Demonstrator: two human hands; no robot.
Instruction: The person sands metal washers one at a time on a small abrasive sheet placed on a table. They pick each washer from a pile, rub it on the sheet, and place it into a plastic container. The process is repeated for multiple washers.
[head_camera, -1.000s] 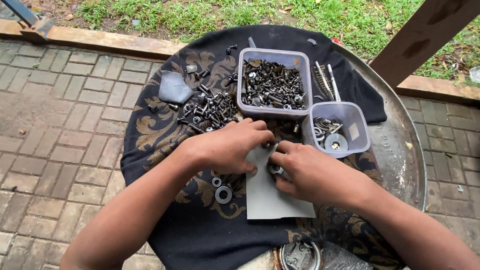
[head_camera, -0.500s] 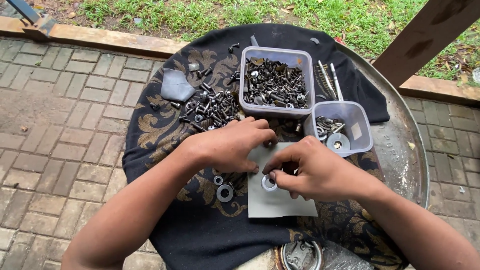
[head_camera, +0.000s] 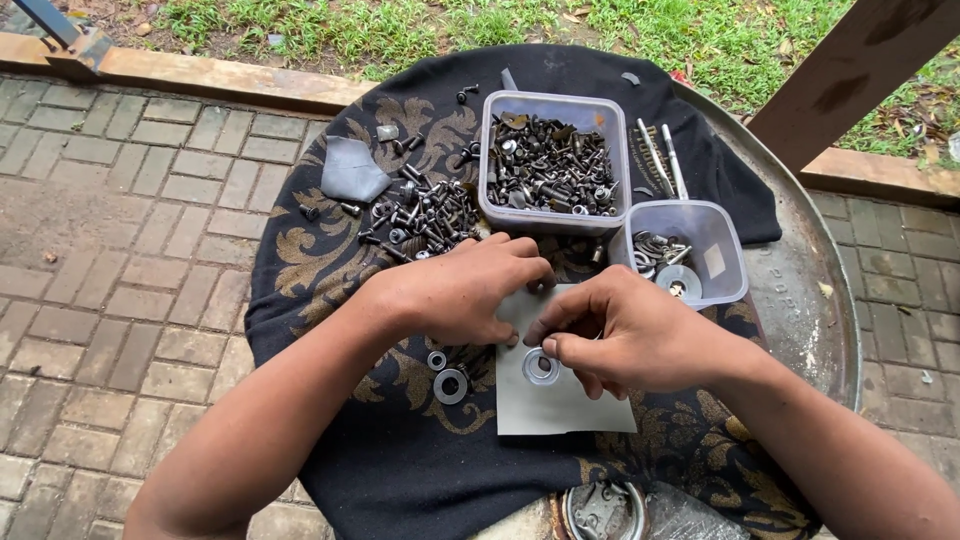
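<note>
My left hand (head_camera: 460, 290) rests palm down on a black cloth (head_camera: 400, 460) with gold patterns, its fingertips pressing the upper edge of a grey sheet (head_camera: 560, 400). My right hand (head_camera: 630, 335) is over the same sheet, thumb and fingers pinching the rim of a large metal washer (head_camera: 541, 367) that lies flat on it. Two more washers (head_camera: 447, 380) lie on the cloth just left of the sheet, below my left hand.
A large clear tub (head_camera: 553, 165) full of bolts and nuts and a smaller tub (head_camera: 685, 250) of washers stand behind my hands. A loose pile of bolts (head_camera: 420, 210) and a grey scrap (head_camera: 350, 170) lie left. The round metal table (head_camera: 810, 300) stands on brick paving (head_camera: 110, 270).
My right hand slid down onto the grey sheet and set a large washer flat on it. My left hand stayed almost where it was.
</note>
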